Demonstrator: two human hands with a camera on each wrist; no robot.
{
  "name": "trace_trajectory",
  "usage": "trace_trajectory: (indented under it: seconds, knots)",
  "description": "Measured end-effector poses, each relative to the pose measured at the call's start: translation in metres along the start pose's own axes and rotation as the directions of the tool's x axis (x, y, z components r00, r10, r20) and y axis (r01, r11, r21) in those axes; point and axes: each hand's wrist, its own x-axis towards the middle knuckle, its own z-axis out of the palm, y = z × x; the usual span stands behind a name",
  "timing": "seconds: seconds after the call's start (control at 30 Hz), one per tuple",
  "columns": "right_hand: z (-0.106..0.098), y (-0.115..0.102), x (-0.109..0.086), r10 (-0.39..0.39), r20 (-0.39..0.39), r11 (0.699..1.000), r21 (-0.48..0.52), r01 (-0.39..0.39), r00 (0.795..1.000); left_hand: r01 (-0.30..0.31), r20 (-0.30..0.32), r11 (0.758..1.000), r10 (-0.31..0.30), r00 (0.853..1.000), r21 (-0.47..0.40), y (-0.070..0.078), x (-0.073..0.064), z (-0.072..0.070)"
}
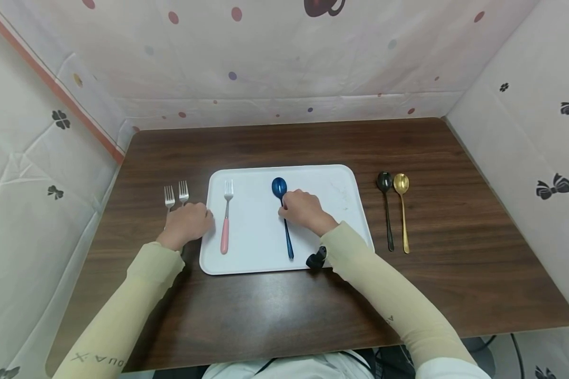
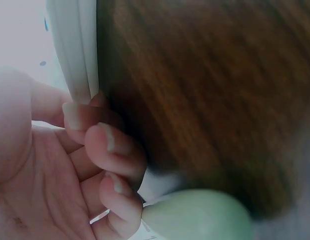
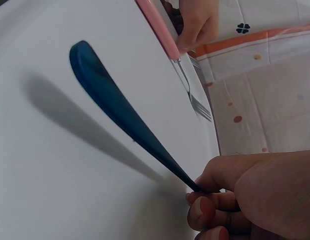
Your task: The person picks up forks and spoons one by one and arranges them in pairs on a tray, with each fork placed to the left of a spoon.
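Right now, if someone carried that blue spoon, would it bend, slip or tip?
The blue spoon seems stiff: its handle shows no sag beyond the right hand. Its glossy surface might be a little slippery. Pinched at its thin neck, it could twist or tip.

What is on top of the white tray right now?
A pink-handled fork lies on the white tray, and the right hand pinches a blue spoon over it. That hand and its sleeve hide part of the tray's right side; anything beneath them can't be seen.
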Motion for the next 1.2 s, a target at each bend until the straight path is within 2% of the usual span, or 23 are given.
trace_trajectory:
  seconds: [1.2]
  knots:
    - [0.006, -0.023, 0.008, -0.043, 0.016, 0.999, -0.005, 0.043, 0.999, 0.006, -0.014, 1.000, -0.006, 1.000, -0.002, -0.001, 0.003, 0.002]
